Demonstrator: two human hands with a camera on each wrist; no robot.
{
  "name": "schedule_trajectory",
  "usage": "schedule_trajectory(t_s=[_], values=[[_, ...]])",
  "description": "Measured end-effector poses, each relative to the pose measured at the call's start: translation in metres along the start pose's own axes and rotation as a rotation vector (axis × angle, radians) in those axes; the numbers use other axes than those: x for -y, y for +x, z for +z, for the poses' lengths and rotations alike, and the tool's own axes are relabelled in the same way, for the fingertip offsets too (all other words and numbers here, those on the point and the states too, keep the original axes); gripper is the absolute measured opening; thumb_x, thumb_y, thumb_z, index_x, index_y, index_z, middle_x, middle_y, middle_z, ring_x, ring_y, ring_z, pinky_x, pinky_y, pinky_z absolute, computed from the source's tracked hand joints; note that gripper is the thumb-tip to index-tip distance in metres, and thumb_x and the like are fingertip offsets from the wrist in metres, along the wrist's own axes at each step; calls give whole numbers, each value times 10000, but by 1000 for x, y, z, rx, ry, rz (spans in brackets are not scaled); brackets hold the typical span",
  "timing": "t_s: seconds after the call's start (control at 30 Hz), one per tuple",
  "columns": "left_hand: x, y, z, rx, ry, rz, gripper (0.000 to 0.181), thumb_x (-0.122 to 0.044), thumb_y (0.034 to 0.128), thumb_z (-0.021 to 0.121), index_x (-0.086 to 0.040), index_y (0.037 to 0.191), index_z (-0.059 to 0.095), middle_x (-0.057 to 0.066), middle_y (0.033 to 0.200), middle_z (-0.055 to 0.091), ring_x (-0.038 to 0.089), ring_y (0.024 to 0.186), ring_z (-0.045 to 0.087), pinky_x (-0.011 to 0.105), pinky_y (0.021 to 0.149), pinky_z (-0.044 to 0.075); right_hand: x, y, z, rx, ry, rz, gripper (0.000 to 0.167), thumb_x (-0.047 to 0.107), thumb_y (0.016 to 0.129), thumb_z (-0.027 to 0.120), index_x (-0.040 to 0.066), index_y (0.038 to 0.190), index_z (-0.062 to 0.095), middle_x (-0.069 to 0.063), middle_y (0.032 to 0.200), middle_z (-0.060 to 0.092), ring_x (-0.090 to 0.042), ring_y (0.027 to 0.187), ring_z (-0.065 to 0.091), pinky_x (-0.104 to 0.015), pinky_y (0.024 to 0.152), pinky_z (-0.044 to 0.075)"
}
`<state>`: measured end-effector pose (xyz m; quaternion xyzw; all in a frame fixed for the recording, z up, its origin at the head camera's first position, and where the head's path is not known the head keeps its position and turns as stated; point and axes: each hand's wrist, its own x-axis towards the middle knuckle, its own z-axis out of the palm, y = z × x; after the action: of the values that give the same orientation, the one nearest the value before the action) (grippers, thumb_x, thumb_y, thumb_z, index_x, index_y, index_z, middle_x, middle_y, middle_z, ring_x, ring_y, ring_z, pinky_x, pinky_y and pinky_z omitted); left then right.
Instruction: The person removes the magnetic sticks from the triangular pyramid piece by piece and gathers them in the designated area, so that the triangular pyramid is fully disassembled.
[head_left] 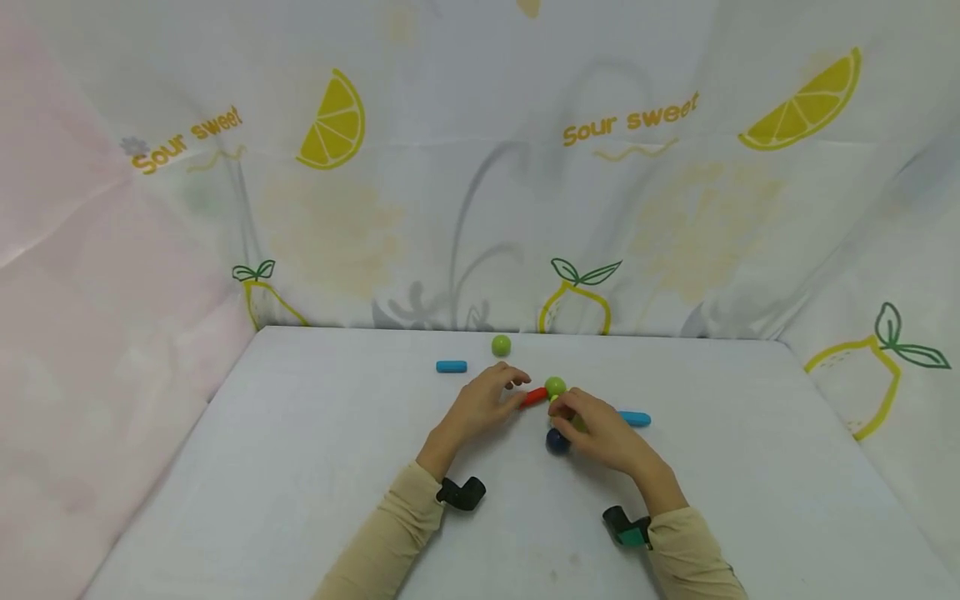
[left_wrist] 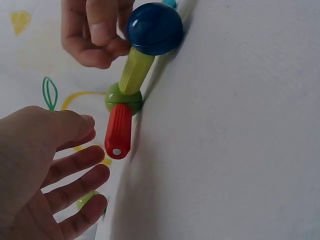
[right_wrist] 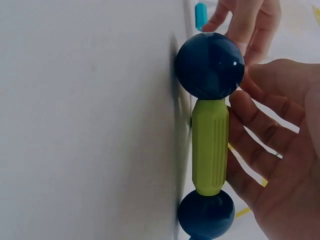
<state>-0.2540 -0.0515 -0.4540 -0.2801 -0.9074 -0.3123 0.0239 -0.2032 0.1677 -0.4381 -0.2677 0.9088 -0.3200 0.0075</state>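
The white tabletop (head_left: 300,467) runs back to a far edge against a lemon-print cloth (head_left: 480,167), with wide stretches of surface between the things and its left and right edges. A loose green ball (head_left: 501,345) lies near that far edge; a loose blue stick (head_left: 452,367) lies in front of it, to the left.

The left hand (head_left: 487,400) has its fingers spread and slightly bent, holding nothing; the fingertips are just beside a red stick (left_wrist: 118,131), and whether they touch it cannot be told. The right hand (head_left: 600,429) is half curled over the joined pieces, thumb beside a dark blue ball (right_wrist: 210,65) and fingers partly hidden behind a yellow-green stick (right_wrist: 210,147); whether it grips them cannot be told. The two hands are apart, the pieces between and under them.

The red stick is ribbed, with a pale round tip, and meets a second green ball (left_wrist: 123,100). The yellow-green stick joins two glossy blue balls, and another blue stick (head_left: 636,418) extends right of the right hand.
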Motion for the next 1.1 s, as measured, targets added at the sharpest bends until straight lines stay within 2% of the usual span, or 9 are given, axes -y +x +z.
schedule_trajectory(t_s=[0.23,0.43,0.53,0.63,0.8,0.93,1.1], values=[[-4,2,14,-3,15,-17,217,-224,920,613,-171,1130,632,-12,1039,632,126,961,604,273,772,499,-7,9,-2,-145,-19,-17,122,90,902,613,80,1023,622,22,936,581,-120,874,588,-343,795,505],[-6,2,19,-7,44,-30,231,-218,910,627,-178,1138,627,-21,1012,638,106,901,599,242,743,490,-15,14,-3,-201,-10,65,142,106,913,602,69,1051,608,-69,1014,559,-228,1000,577,-437,882,490],[-5,2,19,-17,42,-40,228,-218,910,628,-179,1134,629,-24,1002,638,102,893,597,241,740,488,-18,16,-2,-189,-5,116,203,126,918,595,58,1110,595,-114,1078,567,-266,1026,568,-460,891,483],[-5,2,19,-13,38,-46,227,-220,908,629,-179,1131,631,-26,994,636,99,883,595,234,729,484,-20,18,0,-141,1,164,278,159,929,582,67,1192,565,-122,1137,572,-283,1049,573,-475,885,484],[-5,2,20,-8,54,-35,242,-218,893,647,-175,1131,631,-21,981,636,98,868,587,218,711,472,-20,24,2,-70,10,235,358,216,935,573,98,1269,530,-114,1141,595,-288,1044,586,-479,861,486],[-6,4,20,-11,67,-26,256,-215,880,666,-169,1129,627,-18,992,641,104,878,588,220,726,476,-18,29,2,-74,-22,276,352,262,929,580,117,1248,552,-99,1098,621,-263,1002,591,-463,820,490],[-8,4,21,-8,79,-53,252,-217,872,678,-176,1116,629,-23,981,642,105,876,588,217,721,475,-15,32,3,-95,-40,307,319,283,926,585,124,1203,577,-94,1061,638,-256,972,599,-460,790,491]])
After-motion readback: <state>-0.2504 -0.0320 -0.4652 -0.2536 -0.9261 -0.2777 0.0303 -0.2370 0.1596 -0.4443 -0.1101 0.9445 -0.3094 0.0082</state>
